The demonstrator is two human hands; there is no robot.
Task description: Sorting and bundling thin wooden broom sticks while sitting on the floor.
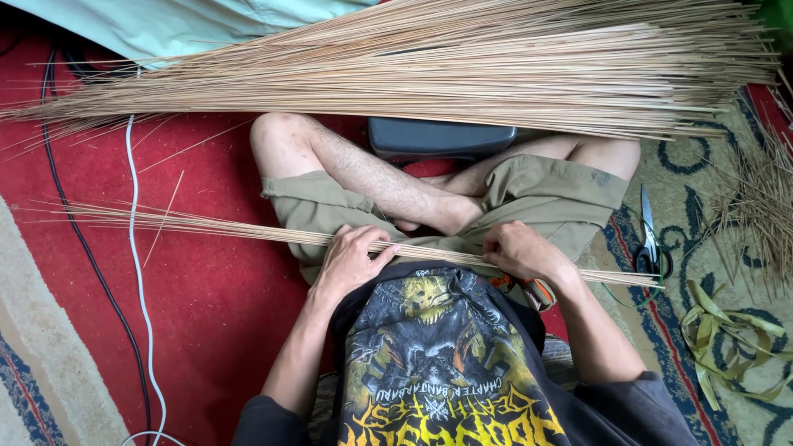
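Note:
I sit cross-legged on the floor with a thin bundle of long tan sticks (206, 225) lying across my lap, its loose tips fanning out to the left. My left hand (351, 258) grips the bundle near its middle, fingers wrapped over it. My right hand (522, 250) closes over the same bundle further right, near its cut ends. A much larger pile of the same sticks (462, 70) lies across the floor beyond my knees.
Scissors (650, 239) lie on the patterned rug at right, next to green leaf strips (727, 339) and short stick scraps (756, 206). A dark box (438, 136) sits behind my feet. Black and white cables (132, 272) run down the red carpet at left.

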